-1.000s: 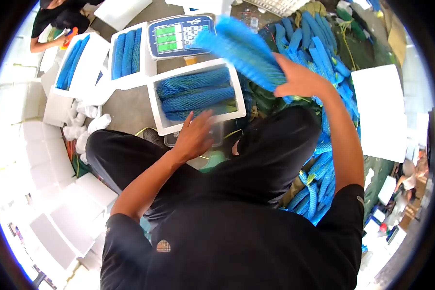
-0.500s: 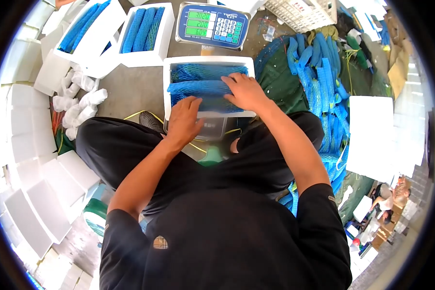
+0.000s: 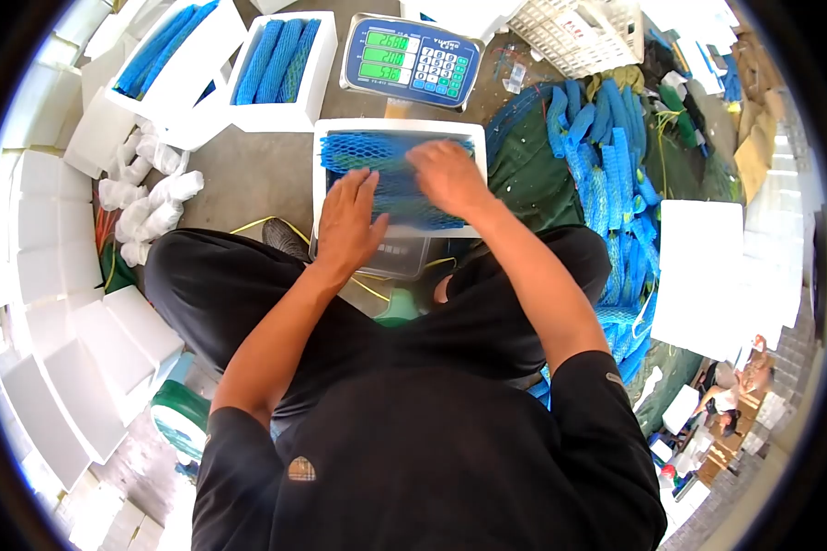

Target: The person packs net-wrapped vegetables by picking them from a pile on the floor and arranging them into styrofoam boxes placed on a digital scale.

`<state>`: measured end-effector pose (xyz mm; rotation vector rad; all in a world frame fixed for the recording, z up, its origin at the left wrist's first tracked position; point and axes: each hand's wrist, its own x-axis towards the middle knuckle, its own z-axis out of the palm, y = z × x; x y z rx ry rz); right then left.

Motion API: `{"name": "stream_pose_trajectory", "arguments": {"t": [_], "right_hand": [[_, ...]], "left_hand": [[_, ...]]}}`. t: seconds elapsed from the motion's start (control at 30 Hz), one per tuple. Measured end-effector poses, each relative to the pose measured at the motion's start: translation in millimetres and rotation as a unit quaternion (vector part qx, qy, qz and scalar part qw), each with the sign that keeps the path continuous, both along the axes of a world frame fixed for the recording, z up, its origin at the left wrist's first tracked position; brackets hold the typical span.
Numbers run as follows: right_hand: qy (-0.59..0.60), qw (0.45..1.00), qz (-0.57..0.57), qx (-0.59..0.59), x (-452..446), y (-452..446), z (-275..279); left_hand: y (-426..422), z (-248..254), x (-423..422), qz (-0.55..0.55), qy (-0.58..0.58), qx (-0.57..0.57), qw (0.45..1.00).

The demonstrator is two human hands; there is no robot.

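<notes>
A white foam box (image 3: 477, 170) stands on a weighing scale's platform (image 3: 390, 256) between my knees. Blue net-sleeved bundles (image 3: 354, 151) with green inside lie lengthwise in it. My left hand (image 3: 352, 216) reaches over the box's near wall, fingers stretched and thumb apart, fingertips at the bundles. Over the right half of the box, my right hand (image 3: 448, 176) is spread across the bundles, its fingertips blurred by motion. The scale's display panel (image 3: 412, 62) with green readouts stands just beyond the box. My hands hide part of the bundles.
Two more foam boxes with blue net bundles, one nearer (image 3: 280, 115), stand back left. A heap of blue-netted bundles (image 3: 616, 174) lies on green cloth at right, beside a white foam lid (image 3: 698, 275). White wrapped bundles (image 3: 156, 197) lie left. A person (image 3: 724, 397) is far right.
The paler bundle that lay raised across the box's middle no longer stands out there. My right hand has shifted slightly left. The scale's numbers have changed, and the view has tilted slightly.
</notes>
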<state>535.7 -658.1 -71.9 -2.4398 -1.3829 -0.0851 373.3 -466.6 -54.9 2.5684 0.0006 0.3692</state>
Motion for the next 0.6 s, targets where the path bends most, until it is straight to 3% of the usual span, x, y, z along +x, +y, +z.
{"name": "stream_pose_trajectory", "arguments": {"t": [0.13, 0.27, 0.47, 0.57, 0.6], "right_hand": [[0.041, 0.995, -0.094, -0.001, -22, 9, -23], [0.029, 0.995, -0.092, -0.001, -27, 3, -37], [0.054, 0.985, -0.097, -0.131, -10, 19, -32], [-0.002, 0.989, -0.146, -0.030, -32, 24, -1], [0.058, 0.984, -0.170, -0.008, -39, 22, 12]], "left_hand": [[21, -28, 28, -0.019, 0.054, 0.095, 0.994], [29, -51, 32, -0.047, 0.101, 0.100, 0.989], [40, -48, 40, -0.060, 0.135, 0.105, 0.984], [48, -62, 36, -0.056, 0.100, 0.114, 0.987], [48, -71, 33, -0.054, 0.089, 0.114, 0.988]]}}
